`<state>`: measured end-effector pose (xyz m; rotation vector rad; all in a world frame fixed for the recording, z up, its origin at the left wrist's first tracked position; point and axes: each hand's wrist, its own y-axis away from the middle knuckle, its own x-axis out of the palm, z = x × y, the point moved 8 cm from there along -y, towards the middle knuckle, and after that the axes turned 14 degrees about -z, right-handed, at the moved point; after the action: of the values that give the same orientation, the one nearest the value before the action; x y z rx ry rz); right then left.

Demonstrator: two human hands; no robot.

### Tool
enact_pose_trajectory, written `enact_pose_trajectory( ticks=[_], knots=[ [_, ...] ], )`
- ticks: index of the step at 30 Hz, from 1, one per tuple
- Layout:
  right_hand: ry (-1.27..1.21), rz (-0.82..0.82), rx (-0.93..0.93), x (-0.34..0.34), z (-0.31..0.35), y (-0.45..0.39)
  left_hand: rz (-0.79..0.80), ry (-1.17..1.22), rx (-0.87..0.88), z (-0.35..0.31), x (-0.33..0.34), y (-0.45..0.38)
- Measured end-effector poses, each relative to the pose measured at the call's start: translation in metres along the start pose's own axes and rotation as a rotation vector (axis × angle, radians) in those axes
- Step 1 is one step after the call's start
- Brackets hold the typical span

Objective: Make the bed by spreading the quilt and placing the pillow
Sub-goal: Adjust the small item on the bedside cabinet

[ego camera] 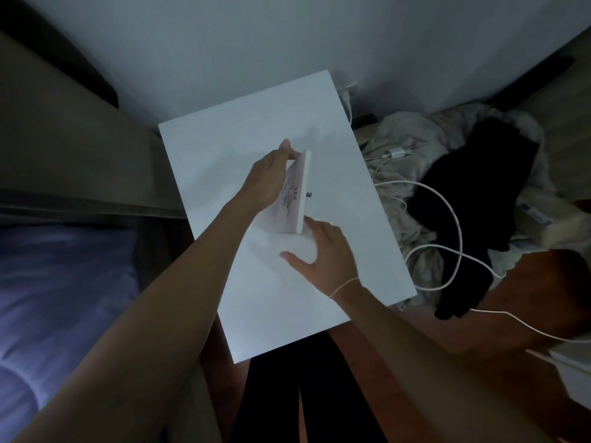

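Note:
My left hand [270,179] grips the far end of a small pale book [295,199] with a drawn cover, tilted up on its edge above a white bedside table [224,148]. My right hand [323,257] lies with spread fingers on the tabletop, fingertips touching the book's near corner. At the left edge a lilac quilt or pillow [57,295] covers the bed. Which of the two it is I cannot tell.
A heap of beige fabric [412,145] and black clothing [479,187] lies on the floor right of the table, crossed by white charger cables [454,219]. A beige headboard [64,139] stands at left. A white wall rises behind the table.

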<state>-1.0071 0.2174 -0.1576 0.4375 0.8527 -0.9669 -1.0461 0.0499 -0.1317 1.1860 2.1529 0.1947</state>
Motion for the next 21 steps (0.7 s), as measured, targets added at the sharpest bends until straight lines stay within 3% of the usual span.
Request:
enact_pose_trajectory(
  ticks=[3,9,16,21],
  knots=[
    [-0.044,-0.002,0.147,0.006,0.004,-0.012,-0.011,-0.022,-0.06,0.013,-0.007,0.005],
    [-0.146,-0.149,0.265,-0.008,-0.011,-0.016,-0.341,0.213,-0.221,0.074,-0.055,0.033],
    [-0.198,-0.116,0.306,0.007,0.007,-0.009,-0.31,0.278,-0.225,0.097,-0.036,0.066],
    [-0.21,-0.128,0.276,0.02,0.013,-0.056,-0.381,0.315,-0.176,0.093,-0.045,0.05]
  ],
)
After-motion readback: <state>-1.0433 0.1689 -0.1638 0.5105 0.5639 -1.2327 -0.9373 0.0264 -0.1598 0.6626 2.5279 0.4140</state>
